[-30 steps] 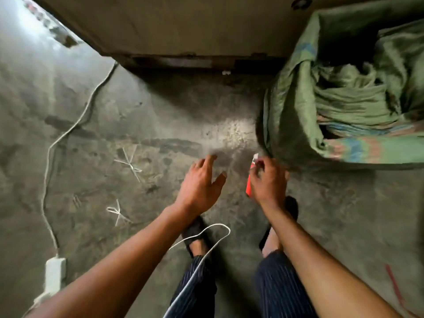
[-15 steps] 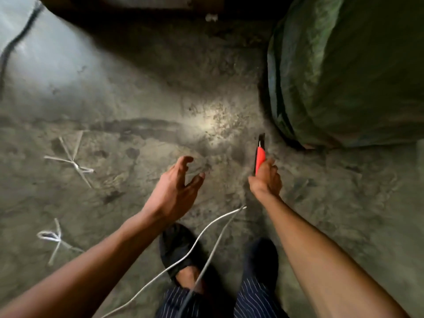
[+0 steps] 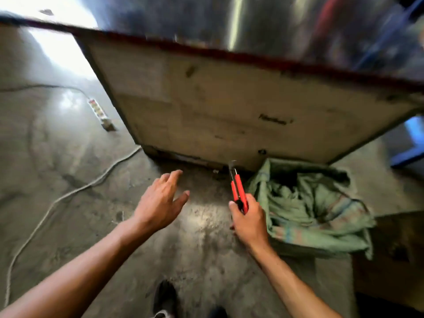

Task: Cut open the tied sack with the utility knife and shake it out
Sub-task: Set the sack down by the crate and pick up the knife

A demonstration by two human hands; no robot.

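Scuffed beige panel of a large box-shaped unit (image 3: 229,106) stands on mottled grey concrete floor (image 3: 57,180). A crumpled green woven sack (image 3: 309,207), mouth open, slumps against its lower right corner. Right hand (image 3: 249,222), just left of the sack, grips a slim red utility knife (image 3: 238,191), blade end up. Left hand (image 3: 160,200) hovers empty, fingers spread wide.

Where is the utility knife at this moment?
In the head view, the utility knife is held in the right hand, right of centre, pointing at the big panel, just left of the green sack.
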